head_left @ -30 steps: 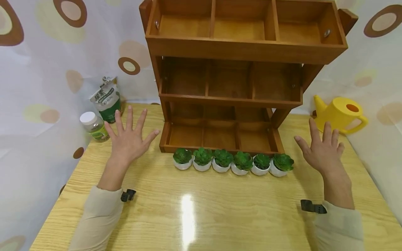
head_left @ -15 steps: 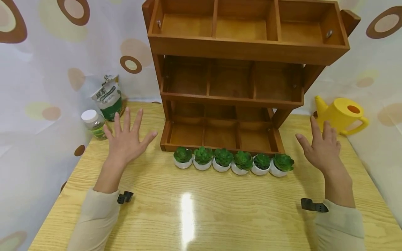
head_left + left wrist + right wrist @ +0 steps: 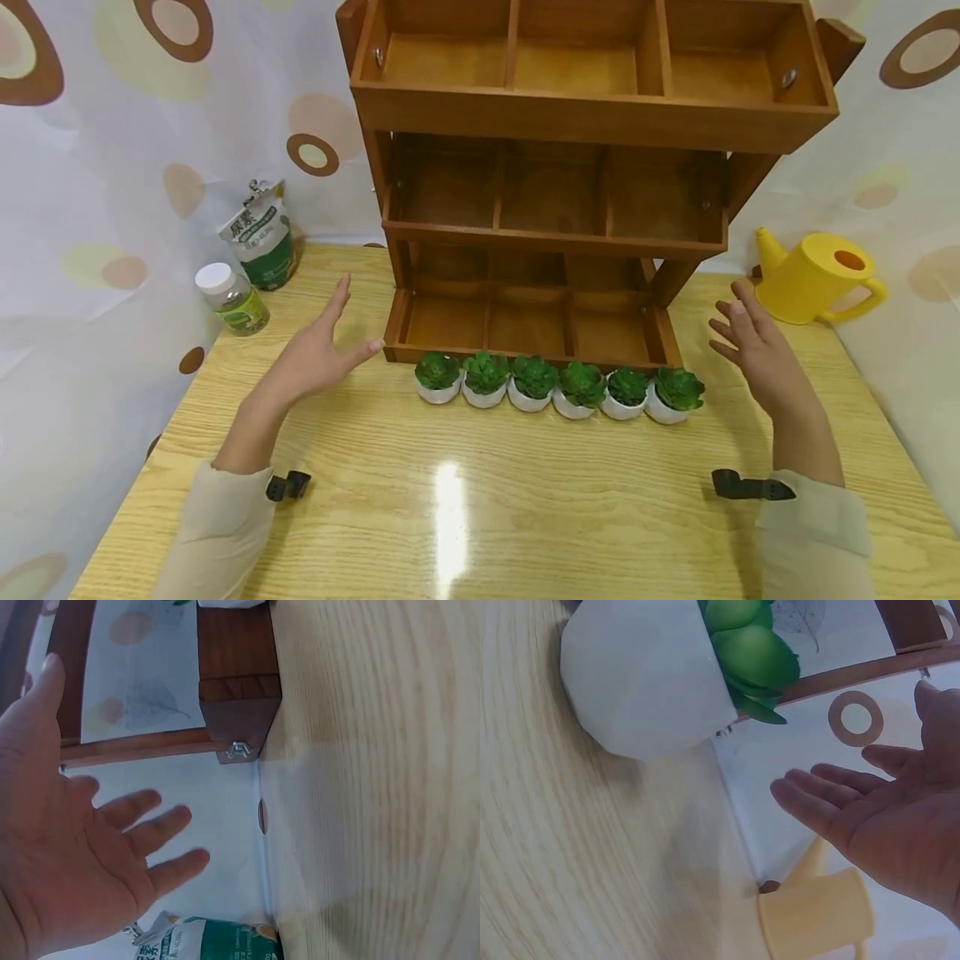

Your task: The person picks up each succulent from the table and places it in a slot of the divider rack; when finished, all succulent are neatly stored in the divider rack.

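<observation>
My left hand (image 3: 311,358) hovers over the table left of the wooden shelf, palm turned inward, thumb apart from the fingers, holding nothing. On the other side my right hand (image 3: 767,358) is raised between the row of plants and the yellow watering can (image 3: 806,279), its fingers loosely extended and its palm inward. Several small succulents (image 3: 533,383) in white pots stand in a row along the front of the three-tier wooden shelf (image 3: 555,237). The right wrist view shows the nearest white pot (image 3: 645,679) close up, apart from the fingers.
At the back left stand a white-capped jar (image 3: 234,302) and a green and white pouch (image 3: 261,242) with a clip on top. Each shelf tier has three compartments with nothing in them. Patterned cloth (image 3: 90,183) hangs behind and beside the wooden table (image 3: 360,517).
Both hands have turned from palm down with fingers spread to palms facing inward. The left hand has uncovered the jar's front. Plants, shelf and watering can have stayed put.
</observation>
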A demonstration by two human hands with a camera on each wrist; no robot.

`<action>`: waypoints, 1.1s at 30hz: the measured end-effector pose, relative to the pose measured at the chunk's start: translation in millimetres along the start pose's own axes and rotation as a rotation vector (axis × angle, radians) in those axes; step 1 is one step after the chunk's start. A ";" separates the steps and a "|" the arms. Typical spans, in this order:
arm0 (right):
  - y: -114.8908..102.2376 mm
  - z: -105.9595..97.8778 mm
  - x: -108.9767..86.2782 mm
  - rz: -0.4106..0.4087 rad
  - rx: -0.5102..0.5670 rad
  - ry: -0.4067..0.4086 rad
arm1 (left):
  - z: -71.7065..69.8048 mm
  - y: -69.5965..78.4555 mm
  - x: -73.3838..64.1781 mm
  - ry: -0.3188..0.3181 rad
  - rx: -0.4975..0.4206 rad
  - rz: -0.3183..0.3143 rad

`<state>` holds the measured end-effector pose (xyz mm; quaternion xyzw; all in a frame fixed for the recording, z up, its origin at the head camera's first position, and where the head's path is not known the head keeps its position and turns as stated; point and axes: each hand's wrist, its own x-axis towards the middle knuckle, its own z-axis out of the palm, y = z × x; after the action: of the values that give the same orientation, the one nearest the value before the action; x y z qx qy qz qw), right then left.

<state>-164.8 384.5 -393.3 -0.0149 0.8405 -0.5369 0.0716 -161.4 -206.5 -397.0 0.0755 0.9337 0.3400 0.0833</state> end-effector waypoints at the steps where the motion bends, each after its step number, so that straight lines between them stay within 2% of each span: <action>1: 1.4 0.7 1.0 0.006 0.033 -0.004 | 1.2 -0.2 -1.2 -0.013 -0.004 0.011; 4: 5.0 3.2 5.3 0.025 0.173 -0.036 | 4.4 0.0 -5.3 -0.040 -0.023 0.049; 7: 5.8 6.6 9.7 0.058 0.210 -0.054 | 7.8 1.4 -8.1 -0.078 -0.056 0.087; 12: 5.5 15.5 18.3 0.106 0.079 -0.067 | 15.2 6.6 -8.2 -0.159 -0.162 0.115; 16: 7.1 24.1 24.5 0.153 0.020 -0.084 | 19.8 9.8 -9.1 -0.141 -0.178 0.106; 20: 8.5 30.9 27.7 0.183 0.009 -0.093 | 22.4 11.5 -14.8 -0.089 -0.169 0.069; 23: 8.4 32.7 28.4 0.198 0.005 -0.095 | 24.8 13.6 -18.7 -0.084 -0.174 0.059; 27: 8.5 32.1 28.9 0.213 0.003 -0.098 | 30.6 16.3 -17.2 -0.116 -0.187 0.066; 33: 10.2 33.7 28.1 0.234 0.003 -0.107 | 43.8 17.8 -13.1 -0.199 -0.225 0.080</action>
<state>-187.4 355.6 -419.4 0.0547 0.8307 -0.5244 0.1787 -138.1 -168.4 -417.1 0.1363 0.8731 0.4361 0.1700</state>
